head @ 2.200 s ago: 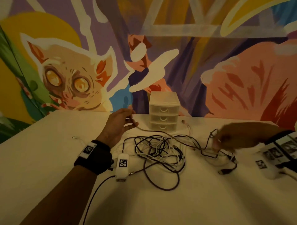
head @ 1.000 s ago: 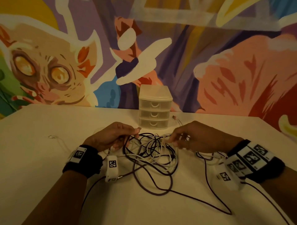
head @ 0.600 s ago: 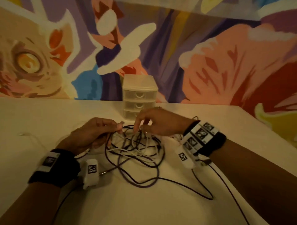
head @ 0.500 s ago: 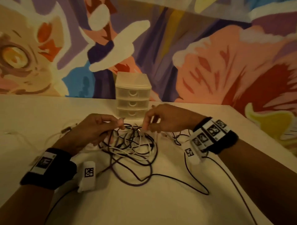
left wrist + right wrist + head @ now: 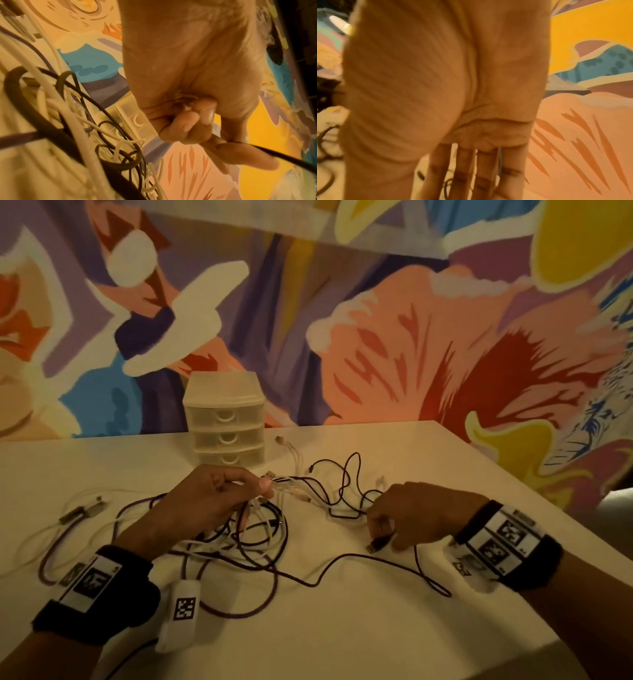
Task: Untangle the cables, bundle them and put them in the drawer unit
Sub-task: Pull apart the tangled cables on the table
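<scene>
A tangle of dark and white cables [image 5: 250, 529] lies on the white table [image 5: 342, 628] in front of me. My left hand [image 5: 205, 501] pinches a few strands at the tangle's far side, and in the left wrist view its fingers [image 5: 185, 124] curl round a dark cable [image 5: 283, 159]. My right hand [image 5: 414, 515] is down on the table to the right, thumb and fingertips closed on the dark cable's plug [image 5: 378, 544]. In the right wrist view its fingers [image 5: 467, 175] point fairly straight and the plug is hidden. The small three-drawer unit [image 5: 224, 419] stands at the back, drawers closed.
A pale cable end [image 5: 282, 441] lies just right of the drawer unit. Another cable with a plug [image 5: 85, 510] loops at the left. The table's right edge [image 5: 513, 491] runs diagonally close behind my right hand. A painted wall rises behind the table.
My right hand has left the tangle and moved right and nearer, onto the dark cable's plug. My left hand keeps its hold at the tangle. The dark cable is more spread out.
</scene>
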A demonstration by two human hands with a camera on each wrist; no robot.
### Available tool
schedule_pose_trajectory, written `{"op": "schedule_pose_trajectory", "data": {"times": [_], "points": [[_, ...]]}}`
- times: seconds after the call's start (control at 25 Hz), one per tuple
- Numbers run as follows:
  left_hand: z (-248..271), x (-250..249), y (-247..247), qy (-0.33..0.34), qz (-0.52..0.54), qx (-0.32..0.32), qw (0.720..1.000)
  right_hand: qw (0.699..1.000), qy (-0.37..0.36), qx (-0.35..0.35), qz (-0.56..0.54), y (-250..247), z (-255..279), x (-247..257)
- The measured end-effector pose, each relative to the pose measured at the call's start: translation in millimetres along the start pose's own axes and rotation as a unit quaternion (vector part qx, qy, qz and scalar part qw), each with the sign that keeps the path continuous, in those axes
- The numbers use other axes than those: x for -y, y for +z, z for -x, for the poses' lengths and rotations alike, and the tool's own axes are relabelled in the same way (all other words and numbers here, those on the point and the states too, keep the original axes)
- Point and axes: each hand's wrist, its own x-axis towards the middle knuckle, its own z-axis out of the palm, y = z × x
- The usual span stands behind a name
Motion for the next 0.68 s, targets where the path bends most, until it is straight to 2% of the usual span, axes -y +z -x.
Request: {"op": "schedule_pose_trajectory", "data": {"times": [0.08, 0.12, 0.16, 0.2, 0.24, 0.28, 0.32, 0.4, 0.48, 0.52, 0.6, 0.68], "points": [[-2, 3, 0, -0.006, 0.041, -0.035, 0.999, 0.999, -0.016, -0.030, -0.002, 1, -1, 2], [-1, 6, -1, -0.008, 0.069, -0.061, 0.996, 0.995, -0.038, -0.078, -0.042, -5, 0, 4], [-1, 9, -5, -0.004, 0.087, -0.087, 0.992, 0.977, -0.069, -0.160, -0.122, -16, -1, 7], [-1, 13, -8, 0.003, 0.095, -0.110, 0.989, 0.934, -0.097, -0.258, -0.229, -28, -2, 13], [0, 17, -13, 0.014, 0.095, -0.134, 0.986, 0.867, -0.119, -0.340, -0.344, -43, -5, 23], [1, 21, -20, 0.029, 0.094, -0.159, 0.982, 0.800, -0.133, -0.378, -0.446, -57, -12, 35], [2, 24, -23, 0.039, 0.098, -0.184, 0.977, 0.756, -0.146, -0.378, -0.514, -68, -20, 51], [4, 29, -32, 0.051, 0.113, -0.236, 0.964, 0.721, -0.185, -0.351, -0.568, -78, -43, 87], [8, 32, -43, 0.054, 0.123, -0.286, 0.949, 0.665, -0.220, -0.347, -0.624, -80, -69, 115], [9, 34, -46, 0.051, 0.125, -0.310, 0.941, 0.647, -0.233, -0.330, -0.647, -78, -78, 124], [12, 39, -54, 0.045, 0.121, -0.347, 0.929, 0.655, -0.265, -0.273, -0.653, -70, -94, 142], [13, 43, -58, 0.046, 0.128, -0.349, 0.927, 0.660, -0.262, -0.243, -0.661, -58, -109, 153]]}}
